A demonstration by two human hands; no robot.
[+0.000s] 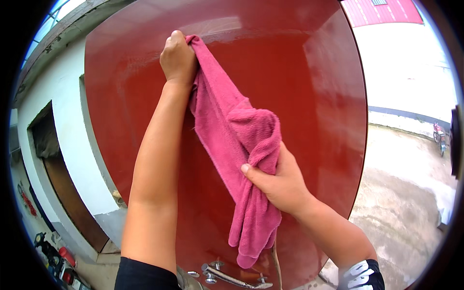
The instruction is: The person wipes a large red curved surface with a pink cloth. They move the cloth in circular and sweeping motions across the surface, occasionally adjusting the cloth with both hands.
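Note:
A pink terry cloth [224,137] is stretched slantwise between my two hands in front of a glossy red door panel [290,83]. My left hand [178,56], raised high near the panel's upper part, is closed in a fist around the cloth's top corner. Lower and to the right, my right hand [282,181] grips the bunched middle of the cloth, thumb on top and the other fingers hidden behind it. Loose folds hang below that hand. Wet-looking streaks and pale reflections show on the upper panel. Whether the cloth touches the panel, I cannot tell.
A chrome door handle [235,277] juts from the panel's lower part, with a thin cord [277,264] beside it. At left are a white wall [69,119] with a doorway and a parked motorbike [61,266]. Concrete ground [395,181] lies at right.

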